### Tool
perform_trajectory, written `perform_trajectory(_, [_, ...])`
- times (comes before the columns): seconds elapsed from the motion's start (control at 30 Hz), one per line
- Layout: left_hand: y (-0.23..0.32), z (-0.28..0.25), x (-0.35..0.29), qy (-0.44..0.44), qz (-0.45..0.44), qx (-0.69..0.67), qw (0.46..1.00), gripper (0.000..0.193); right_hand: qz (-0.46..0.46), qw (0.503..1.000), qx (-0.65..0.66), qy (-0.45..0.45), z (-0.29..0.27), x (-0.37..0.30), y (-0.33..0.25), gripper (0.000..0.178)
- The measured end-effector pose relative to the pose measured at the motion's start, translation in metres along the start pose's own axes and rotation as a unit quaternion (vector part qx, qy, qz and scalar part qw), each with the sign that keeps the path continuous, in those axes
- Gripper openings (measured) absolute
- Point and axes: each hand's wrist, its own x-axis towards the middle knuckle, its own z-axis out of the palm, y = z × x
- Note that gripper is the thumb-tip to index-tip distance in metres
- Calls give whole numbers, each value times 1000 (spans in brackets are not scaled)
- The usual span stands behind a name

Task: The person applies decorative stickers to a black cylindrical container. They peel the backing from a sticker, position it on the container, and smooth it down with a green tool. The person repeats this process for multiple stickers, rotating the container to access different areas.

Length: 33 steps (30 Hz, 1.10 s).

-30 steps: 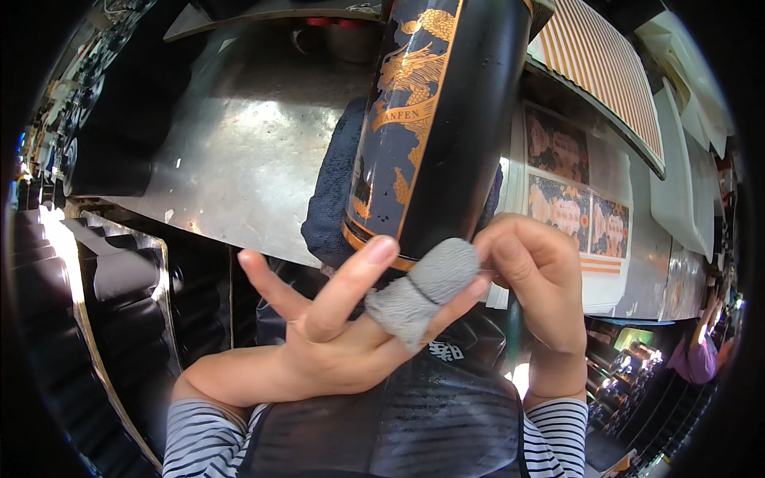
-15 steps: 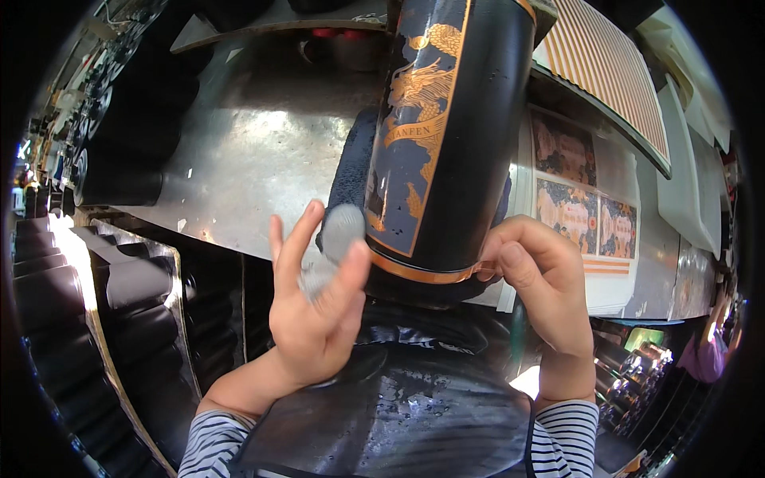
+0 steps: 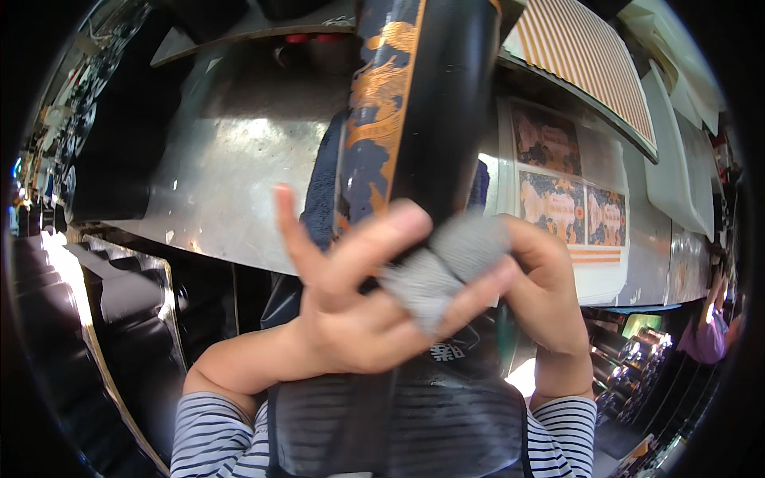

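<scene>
A black cylindrical canister with a dark blue and gold dragon decal lies lengthwise before me on a dark blue cloth. My left hand reaches across its near end, fingers spread and smeared by motion. Grey fabric-like coverings show at two of its fingertips, close to my right hand. At the canister's near right edge is my right hand, its fingers curled together in a pinch. What lies between them is hidden behind the left fingertips. The canister's near rim is also mostly covered.
Printed decal sheets are stacked on the metal table to the right. Beyond them stands a striped panel. Black cylinders stand at the left, above racks of more. A person in purple is far right.
My left hand has swung right across the canister's near end, toward my right hand. The canister has shifted left in view and its decal has turned further left. My right hand stays nearly in place.
</scene>
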Motion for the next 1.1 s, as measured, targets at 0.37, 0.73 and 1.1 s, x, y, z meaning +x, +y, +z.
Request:
perform_trajectory(0.37, [-17,-24,-36,-38,-182,-133,973,58,-21,1000,17,-13,7,5,-3,13])
perform_trajectory(0.73, [7,-25,-5,-102,72,76,989,39,52,989,136,-4,0,-2,1,12])
perform_trajectory(1.1, [-18,-23,-18,-80,-189,-146,968,69,-90,994,-66,2,11,2,-8,10])
